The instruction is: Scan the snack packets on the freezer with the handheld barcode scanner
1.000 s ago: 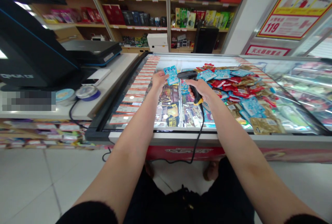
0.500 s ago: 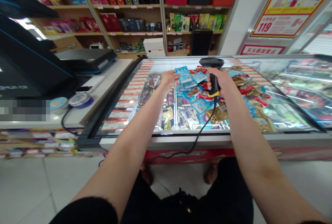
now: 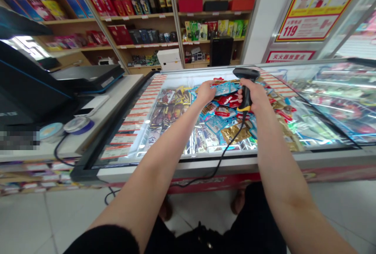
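Observation:
My left hand (image 3: 206, 92) rests low over a heap of snack packets (image 3: 223, 122) inside a glass-topped freezer, its fingers at a blue foil packet (image 3: 226, 88). I cannot tell whether it grips that packet. My right hand (image 3: 252, 95) is closed around the grip of a black handheld barcode scanner (image 3: 246, 89) with a yellow band. The scanner's head points away from me, above the far side of the heap. Its black cable (image 3: 229, 156) hangs down past the freezer's front edge.
The freezer's front rim (image 3: 188, 164) runs below my arms, with red-and-white price labels along its left side. To the left stand a counter (image 3: 117, 95), a black monitor and several small items. Stocked shelves line the back wall, and a red-and-yellow poster hangs upper right.
My left hand has come down from holding the blue packet up and now sits on the heap. The scanner has shifted slightly further away, and the view has tilted down.

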`<state>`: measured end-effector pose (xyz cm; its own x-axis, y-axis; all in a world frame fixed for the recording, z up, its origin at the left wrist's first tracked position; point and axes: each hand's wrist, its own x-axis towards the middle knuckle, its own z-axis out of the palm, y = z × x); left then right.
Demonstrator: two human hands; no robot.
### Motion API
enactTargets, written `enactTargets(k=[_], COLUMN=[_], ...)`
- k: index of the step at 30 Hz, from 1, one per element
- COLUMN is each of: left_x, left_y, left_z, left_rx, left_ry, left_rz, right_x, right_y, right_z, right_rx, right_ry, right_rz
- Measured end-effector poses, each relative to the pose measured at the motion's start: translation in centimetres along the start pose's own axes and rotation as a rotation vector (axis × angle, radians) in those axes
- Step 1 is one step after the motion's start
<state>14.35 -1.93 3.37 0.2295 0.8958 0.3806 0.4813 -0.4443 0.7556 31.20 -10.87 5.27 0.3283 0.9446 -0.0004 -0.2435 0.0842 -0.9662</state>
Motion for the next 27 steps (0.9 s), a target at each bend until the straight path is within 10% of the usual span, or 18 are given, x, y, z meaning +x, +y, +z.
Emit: enactTargets(k=[17,27], left_x=[-2.4,-4.2], left_y=[-7.4,-9.0], left_z=[-5.9,-9.2], left_rx=[0.214,0.07], left_ry=[0.044,0.05], left_rz=[-0.197,-0.289], right_x=[0.0,-1.7], right_y=[1.0,0.8], right_z=[1.3,9.2], right_rx=[-0.041,-0.057], right_ry=[-0.046,-0.145], right_rz=[0.072,0.122])
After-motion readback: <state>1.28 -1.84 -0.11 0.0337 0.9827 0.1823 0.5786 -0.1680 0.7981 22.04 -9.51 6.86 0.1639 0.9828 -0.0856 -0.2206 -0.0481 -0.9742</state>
